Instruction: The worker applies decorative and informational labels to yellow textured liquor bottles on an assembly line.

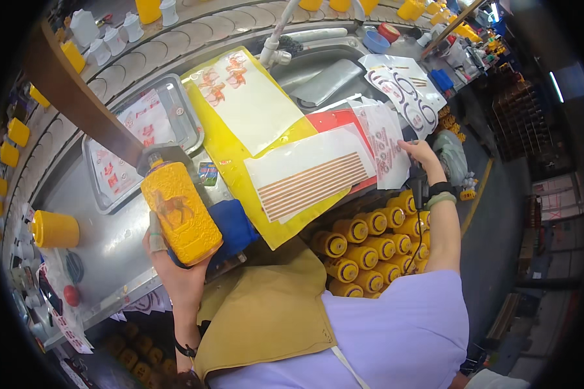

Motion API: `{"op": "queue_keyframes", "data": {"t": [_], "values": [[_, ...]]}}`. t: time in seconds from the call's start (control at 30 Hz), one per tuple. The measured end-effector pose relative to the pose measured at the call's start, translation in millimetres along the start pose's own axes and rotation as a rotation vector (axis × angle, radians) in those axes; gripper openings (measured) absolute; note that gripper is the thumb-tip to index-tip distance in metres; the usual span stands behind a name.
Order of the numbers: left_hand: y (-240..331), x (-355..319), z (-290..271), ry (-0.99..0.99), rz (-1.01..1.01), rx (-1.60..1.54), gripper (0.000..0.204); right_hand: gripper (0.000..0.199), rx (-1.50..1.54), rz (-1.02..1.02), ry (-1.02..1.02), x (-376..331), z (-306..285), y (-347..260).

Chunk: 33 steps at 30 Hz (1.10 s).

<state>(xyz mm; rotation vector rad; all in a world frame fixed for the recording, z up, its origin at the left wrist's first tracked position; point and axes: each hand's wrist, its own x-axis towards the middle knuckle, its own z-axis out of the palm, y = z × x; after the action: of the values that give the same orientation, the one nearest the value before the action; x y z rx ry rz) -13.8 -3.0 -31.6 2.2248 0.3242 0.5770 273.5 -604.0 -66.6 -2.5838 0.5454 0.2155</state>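
My left hand [178, 269] is wrapped round the lower part of a yellow rectangular bottle [175, 227]. A brown horse picture lies on the bottle's textured face, and its neck points away from me. My right hand [422, 154] reaches out to the right, fingers pinched at the edge of a white decal sheet [384, 152] with small dark red prints. Beneath that sheet, a red sheet [334, 118] partly shows. A sheet with brown stripes [315, 185] and one with orange horse decals [256, 107] rest on a yellow plastic sheet [230, 146].
A metal tray [200, 133] holds red-printed decals behind the bottle. A wooden post [78, 97] rises close to the bottle's neck. A blue cloth [233, 227] hangs at the table edge. Several yellow bottles [370, 253] stand below, and a conveyor [194, 35] runs along the back.
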Motion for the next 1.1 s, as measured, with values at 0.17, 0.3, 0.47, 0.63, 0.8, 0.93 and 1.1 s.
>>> {"op": "queue_keyframes", "data": {"t": [0.17, 0.3, 0.47, 0.63, 0.8, 0.93, 1.1], "values": [[3, 1, 0, -0.011, -0.016, -0.028, 0.111, 0.059, 0.125, 0.053, -0.153, 2, 5, -2], [2, -1, 0, 0.002, -0.07, -0.147, 0.111, 0.07, -0.179, -0.057, 0.114, 2, 7, -20], [6, 1, -3, -0.002, -0.047, -0.095, 0.105, 0.044, -0.266, -0.486, 0.281, -14, 13, -113], [4, -2, -4, -0.003, -0.062, -0.033, 0.104, 0.029, -0.366, -0.752, 0.073, 0, 51, -193], [5, 0, -3, -0.031, -0.038, -0.013, 0.116, 0.028, -0.571, -0.834, 0.01, 45, 95, -227], [6, 0, -3, -0.009, -0.054, -0.038, 0.117, 0.035, -0.88, -1.077, 0.196, 80, 125, -239], [2, -1, -1, 0.007, -0.07, -0.087, 0.117, 0.02, -0.959, -1.099, 0.115, 97, 143, -250]]}}
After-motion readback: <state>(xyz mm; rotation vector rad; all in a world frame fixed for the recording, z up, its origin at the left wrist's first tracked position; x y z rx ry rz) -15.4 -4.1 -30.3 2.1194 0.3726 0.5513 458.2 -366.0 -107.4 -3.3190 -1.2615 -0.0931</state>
